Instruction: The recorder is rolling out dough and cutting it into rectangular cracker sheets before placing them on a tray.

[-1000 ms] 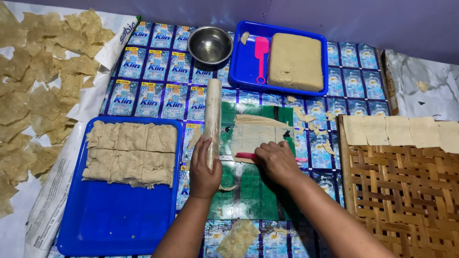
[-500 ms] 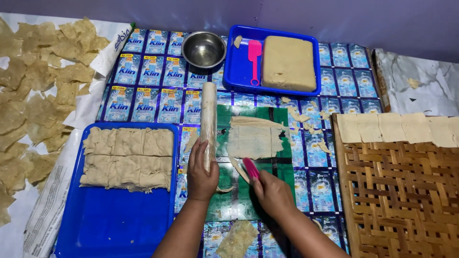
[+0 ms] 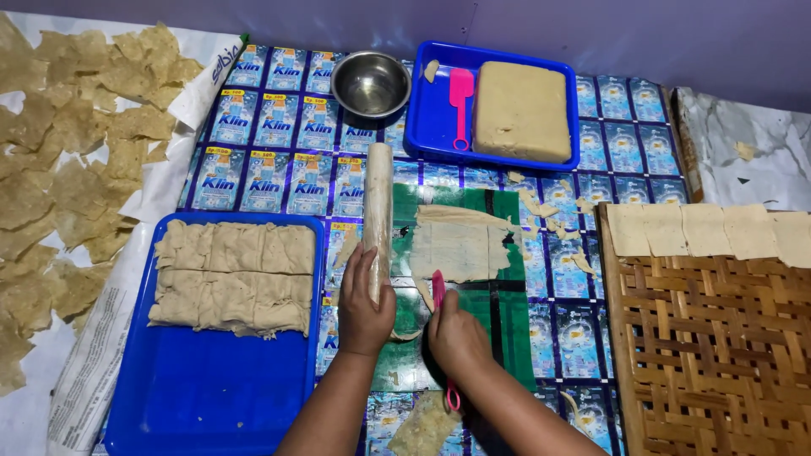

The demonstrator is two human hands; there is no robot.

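Observation:
A thin, ragged sheet of pale dough (image 3: 460,242) lies on a green mat (image 3: 498,317) in the middle. My left hand (image 3: 365,302) rests on the near end of a long rolling pin (image 3: 378,207) that lies left of the sheet. My right hand (image 3: 456,333) grips a pink scraper (image 3: 438,290) whose blade points at the sheet's near edge; its handle shows below my wrist.
A blue tray (image 3: 203,384) at the near left holds stacked dough sheets. A far blue tray (image 3: 435,127) holds a dough block and a pink spatula, beside a steel bowl (image 3: 370,82). A woven bamboo rack (image 3: 718,346) with dough squares stands right. Dried pieces (image 3: 59,169) lie left.
My right hand drew back toward me and turned the pink scraper from lying across to pointing away, along the sheet's near edge. My left hand stayed on the rolling pin.

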